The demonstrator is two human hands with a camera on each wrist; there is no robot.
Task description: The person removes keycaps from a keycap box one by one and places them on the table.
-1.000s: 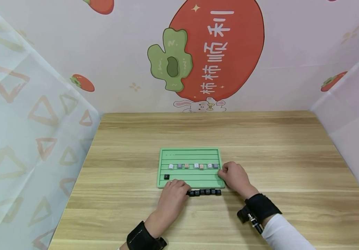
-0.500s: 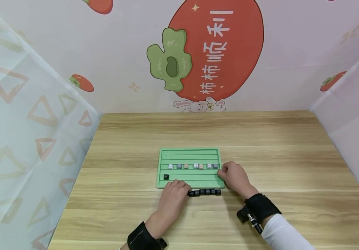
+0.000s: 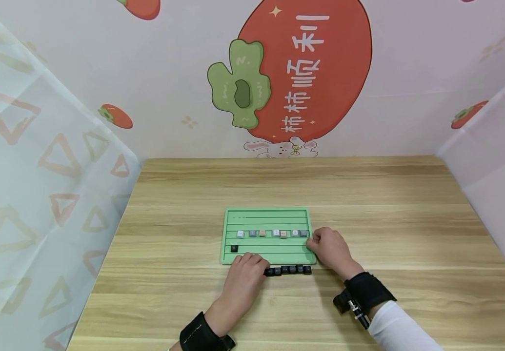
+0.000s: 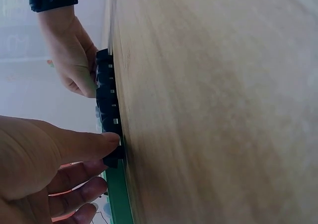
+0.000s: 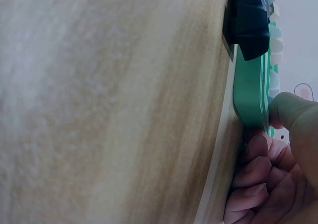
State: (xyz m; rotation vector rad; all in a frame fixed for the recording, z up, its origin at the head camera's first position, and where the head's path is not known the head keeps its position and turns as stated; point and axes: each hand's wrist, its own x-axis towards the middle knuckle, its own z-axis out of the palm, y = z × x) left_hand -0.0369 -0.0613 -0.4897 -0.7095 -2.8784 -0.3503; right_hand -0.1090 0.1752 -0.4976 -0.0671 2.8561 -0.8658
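Several small black blocks (image 3: pixel 292 269), tapered like keycaps, stand in a row along the front edge of a green ridged board (image 3: pixel 270 256). My left hand (image 3: pixel 244 280) is at the row's left end; in the left wrist view its thumb (image 4: pixel 94 145) presses on an end block (image 4: pixel 113 157), with the fingers curled behind. At the board's right edge my right hand (image 3: pixel 333 249) pinches the rim, thumb (image 5: pixel 290 110) on top and fingers curled low at the side. One black block (image 3: pixel 234 248) sits on the board's lower left.
Across the board's middle runs a spaced row of white, grey and tan blocks (image 3: pixel 262 233). The board lies on a wooden table (image 3: pixel 182 195). A printed backdrop (image 3: pixel 169 87) rises behind the table, with fabric sheets at the left and right sides.
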